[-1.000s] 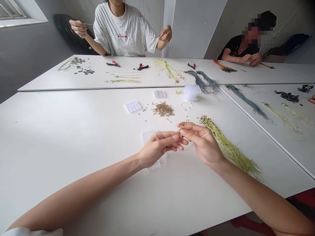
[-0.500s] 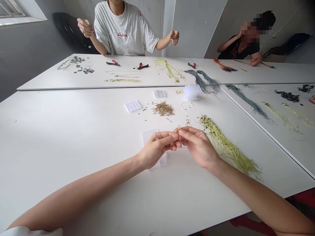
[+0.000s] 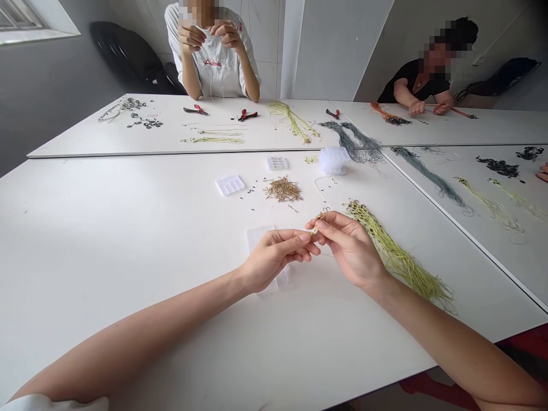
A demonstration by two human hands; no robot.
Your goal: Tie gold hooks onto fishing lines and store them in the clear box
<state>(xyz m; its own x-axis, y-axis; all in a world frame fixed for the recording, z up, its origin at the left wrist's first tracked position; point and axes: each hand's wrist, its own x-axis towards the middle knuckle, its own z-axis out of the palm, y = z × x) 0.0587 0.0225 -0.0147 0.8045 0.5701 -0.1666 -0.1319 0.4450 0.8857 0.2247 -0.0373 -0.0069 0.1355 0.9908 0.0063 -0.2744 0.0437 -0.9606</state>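
Right hand [image 3: 349, 248]: thumb and forefinger closed in a pinch on a small gold piece [image 3: 317, 222], which sits tilted at the fingertips, above the white table [image 3: 128, 240]. Left hand [image 3: 274, 260]: fingers loosely curled, tips just beside the gold piece; whether they touch it cannot be told. Under the left hand's heel lies a clear plastic box [image 3: 259, 242]. Right of the right hand, a long bundle of yellow-green cords [image 3: 400, 262] lies on the table, its beaded end near the right wrist side. Farther up: a loose pile of gold hooks [image 3: 283, 190], scattered black beads [image 3: 250, 194], a white compartment tray [image 3: 230, 184], a smaller clear tray [image 3: 277, 163] and a crumpled white mesh [image 3: 333, 160]. Across the tables: red-handled pliers [image 3: 247, 115], grey cords [image 3: 351, 134], and two co-workers [image 3: 214, 57] [image 3: 422, 80], the nearer one with both hands raised at chest height.
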